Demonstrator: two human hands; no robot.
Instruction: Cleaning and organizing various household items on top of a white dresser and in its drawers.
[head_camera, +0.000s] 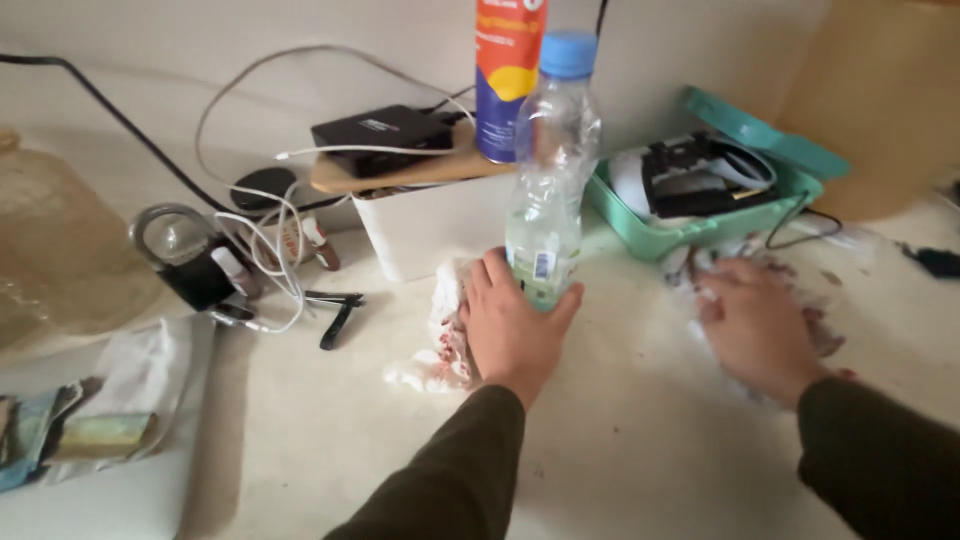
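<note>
- Fingers of my left hand (510, 335) wrap the base of a clear plastic bottle (550, 190) with a blue cap, standing upright on the pale counter (620, 450).
- Beneath that hand lies a crumpled white cloth with red marks (430, 350).
- My right hand (760, 325) is spread flat, fingers splayed, pressing a crinkled clear wrapper (800, 270); it grips nothing that I can see.
- Behind the bottle sit a white box (430, 230) and a mint-green case (700, 215), lid open.
</note>
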